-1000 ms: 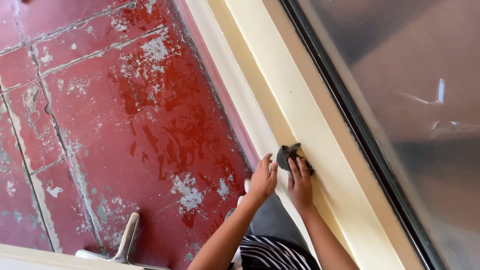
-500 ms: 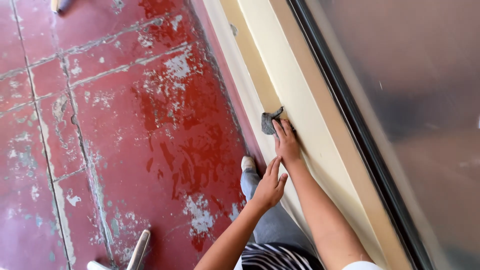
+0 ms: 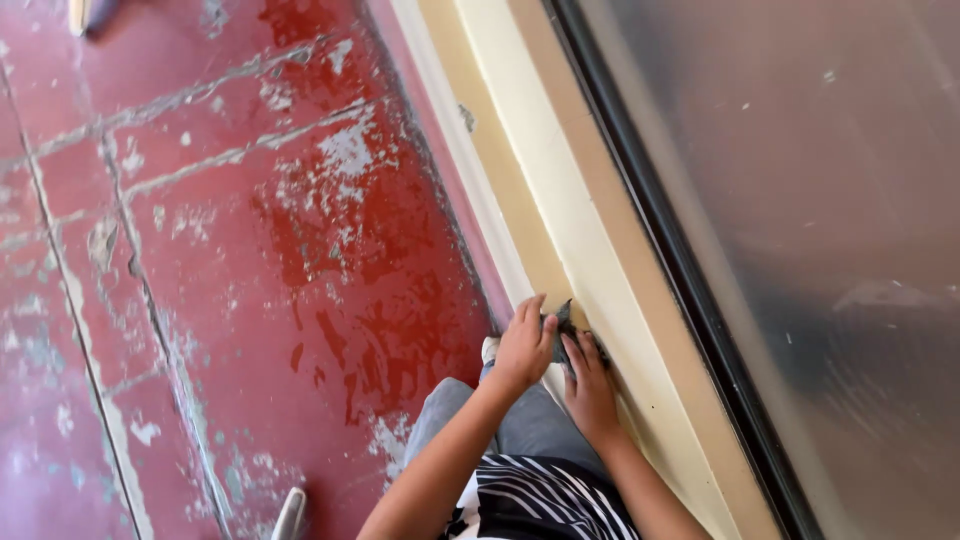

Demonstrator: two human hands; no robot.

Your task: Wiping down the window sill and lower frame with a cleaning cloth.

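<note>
A: What surrounds the hands?
B: A worn red floor (image 3: 250, 250), then the cream frame ledge (image 3: 560, 200) beside dark glass (image 3: 800, 250).
A: And the hands?
B: The left hand (image 3: 525, 345) and right hand (image 3: 590, 385) together press a small dark pad (image 3: 562, 322) against the ledge, each grip clenched on it.

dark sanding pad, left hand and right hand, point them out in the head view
dark sanding pad (image 3: 563, 325), head view, its exposed upper corner
left hand (image 3: 524, 348), head view, back of the hand
right hand (image 3: 590, 388), head view, back of the hand
</note>
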